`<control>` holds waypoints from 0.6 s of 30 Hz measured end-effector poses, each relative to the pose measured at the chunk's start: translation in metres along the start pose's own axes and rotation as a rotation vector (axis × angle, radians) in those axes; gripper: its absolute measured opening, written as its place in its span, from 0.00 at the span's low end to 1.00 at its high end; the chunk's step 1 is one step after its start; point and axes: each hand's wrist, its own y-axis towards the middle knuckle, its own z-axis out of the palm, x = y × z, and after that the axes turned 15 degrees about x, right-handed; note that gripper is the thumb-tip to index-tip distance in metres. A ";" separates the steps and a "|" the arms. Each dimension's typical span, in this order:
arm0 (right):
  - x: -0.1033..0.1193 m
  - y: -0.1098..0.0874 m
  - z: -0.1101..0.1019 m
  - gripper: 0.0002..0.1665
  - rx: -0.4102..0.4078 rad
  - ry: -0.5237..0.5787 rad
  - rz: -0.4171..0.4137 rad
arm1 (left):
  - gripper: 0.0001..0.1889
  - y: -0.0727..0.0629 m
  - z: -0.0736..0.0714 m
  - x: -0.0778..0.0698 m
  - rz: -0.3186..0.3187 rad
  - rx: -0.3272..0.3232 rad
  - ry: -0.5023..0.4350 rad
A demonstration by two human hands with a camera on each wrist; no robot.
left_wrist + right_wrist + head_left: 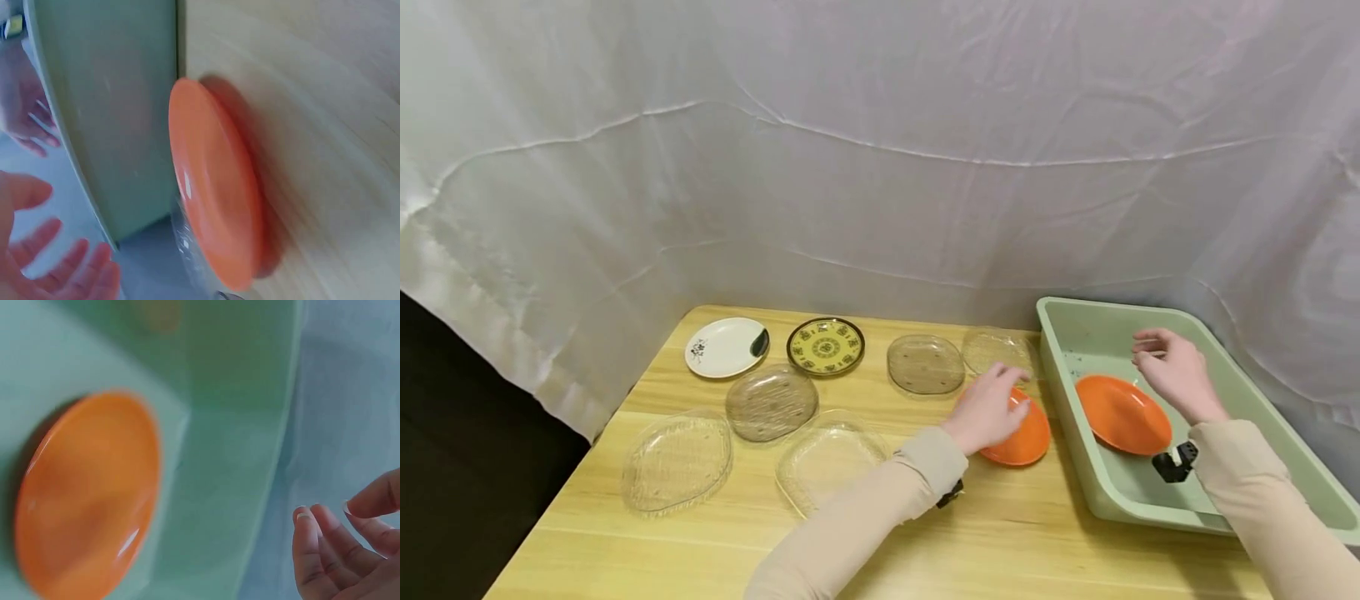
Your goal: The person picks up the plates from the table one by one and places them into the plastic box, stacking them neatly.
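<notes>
My left hand [990, 408] hovers over an orange plate [1026, 437] lying on the wooden table, partly hiding it. In the left wrist view the fingers are spread and hold nothing, and the whole plate [215, 181] shows beside the green tub's wall. Above the pale green tub [1097, 492], my right hand [1176, 375] hangs with loosely bent fingers. Nothing sits between thumb and fingertips in the right wrist view. A second orange plate [1123, 415] lies on the tub's floor, left of that hand.
Along the back are a white plate [722, 346], a yellow patterned plate [826, 346], a brownish clear plate [925, 364] and a clear plate [992, 348]. Nearer lie another brownish plate [771, 402] and two clear plates [677, 462]. A grey curtain [880, 167] hangs behind.
</notes>
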 end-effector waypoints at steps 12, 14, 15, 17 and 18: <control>0.093 -0.029 0.022 0.22 0.018 0.180 -0.221 | 0.19 -0.009 0.000 0.038 -0.319 0.055 -0.076; 0.101 -0.033 0.028 0.23 0.013 0.194 -0.251 | 0.19 -0.011 0.001 0.040 -0.351 0.092 -0.044; 0.105 -0.035 0.031 0.23 0.011 0.202 -0.263 | 0.19 -0.011 0.002 0.041 -0.364 0.110 -0.024; 0.110 -0.039 0.036 0.23 0.016 0.219 -0.279 | 0.18 -0.011 0.004 0.041 -0.392 0.146 0.004; 0.113 -0.042 0.039 0.23 0.022 0.230 -0.274 | 0.18 -0.010 0.005 0.042 -0.404 0.164 0.015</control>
